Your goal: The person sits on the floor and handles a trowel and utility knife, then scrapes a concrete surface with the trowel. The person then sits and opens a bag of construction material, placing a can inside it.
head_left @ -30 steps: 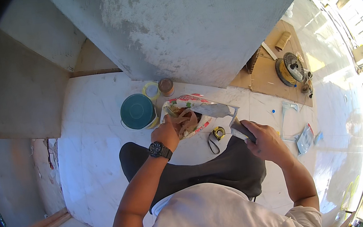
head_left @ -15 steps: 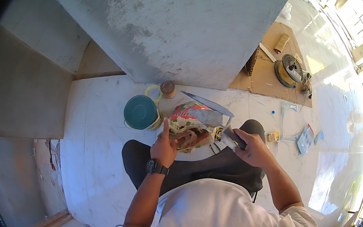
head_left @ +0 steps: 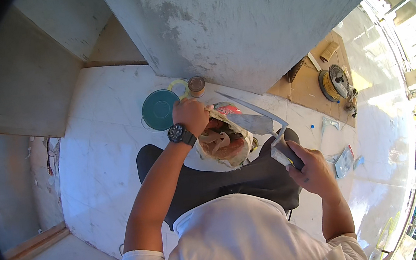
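My right hand point(head_left: 312, 165) is closed round the dark handle of a trowel point(head_left: 252, 106), whose long grey blade points up and left over the bag. A pale, whitish piece shows beside the handle; I cannot make out what it is. My left hand point(head_left: 191, 115), with a black watch on its wrist, has its fingers bent at the upper rim of a crumpled plastic bag point(head_left: 229, 156) and grips it. The bag stands between my knees with its mouth spread, showing brownish plastic inside. A flat grey surface lies under the blade.
Just beyond my left hand stand a teal bucket point(head_left: 159, 110), a yellow tape roll point(head_left: 178, 88) and a round brown can point(head_left: 196, 86). A wire spool point(head_left: 334, 83) sits on cardboard point(head_left: 286, 88) at the right. A blue-white packet point(head_left: 344, 161) lies on the floor, and a grey panel point(head_left: 236, 22) rises ahead.
My left hand went from pointing with one finger to gripping the bag's rim, moving up and right. The bag's mouth is wider. My right hand shifted right with the trowel.
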The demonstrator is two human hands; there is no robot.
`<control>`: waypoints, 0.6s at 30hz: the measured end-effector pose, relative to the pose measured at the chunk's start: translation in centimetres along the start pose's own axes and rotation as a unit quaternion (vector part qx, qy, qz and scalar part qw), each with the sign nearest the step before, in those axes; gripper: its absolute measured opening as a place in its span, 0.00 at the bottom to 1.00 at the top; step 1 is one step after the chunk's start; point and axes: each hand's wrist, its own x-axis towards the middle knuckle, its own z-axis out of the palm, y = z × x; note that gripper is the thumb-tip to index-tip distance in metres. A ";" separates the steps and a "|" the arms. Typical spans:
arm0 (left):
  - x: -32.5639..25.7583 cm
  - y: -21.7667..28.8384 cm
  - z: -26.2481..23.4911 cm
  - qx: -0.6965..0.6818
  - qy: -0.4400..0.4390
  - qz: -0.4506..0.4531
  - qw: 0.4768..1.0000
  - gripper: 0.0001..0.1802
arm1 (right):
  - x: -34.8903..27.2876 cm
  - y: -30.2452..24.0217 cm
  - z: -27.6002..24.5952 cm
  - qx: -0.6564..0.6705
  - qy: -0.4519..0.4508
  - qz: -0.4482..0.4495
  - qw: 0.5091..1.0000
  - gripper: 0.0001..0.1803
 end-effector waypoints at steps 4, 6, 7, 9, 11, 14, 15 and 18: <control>3.9 -0.8 0.3 -0.089 -0.062 -0.021 0.994 0.22 | -1.8 -1.4 -1.4 -0.038 -0.062 -0.005 0.997 0.32; 5.4 -0.5 0.3 -0.107 -0.129 -0.040 0.985 0.24 | -2.2 -2.1 -1.6 -0.051 -0.086 -0.005 0.995 0.32; 6.0 -0.1 0.4 -0.094 -0.140 -0.034 0.985 0.25 | -2.4 -2.5 -1.6 -0.063 -0.089 -0.011 0.994 0.32; 6.7 0.9 0.7 -0.091 -0.145 -0.026 0.985 0.27 | -2.5 -3.2 -1.2 -0.085 -0.084 -0.015 0.993 0.33; 6.6 1.9 1.1 -0.119 -0.137 -0.015 0.983 0.29 | -2.4 -4.1 -0.1 -0.119 -0.078 0.007 0.990 0.34; 6.1 2.2 1.2 -0.142 -0.112 -0.043 0.983 0.30 | -1.4 -4.8 1.7 -0.183 -0.070 0.029 0.980 0.31; 6.0 2.1 1.3 -0.181 -0.096 -0.039 0.978 0.31 | -0.8 -4.8 2.1 -0.178 -0.079 0.034 0.980 0.30; 5.8 1.5 1.4 -0.224 -0.092 -0.059 0.969 0.32 | 1.5 -4.6 3.7 -0.154 -0.098 0.030 0.983 0.28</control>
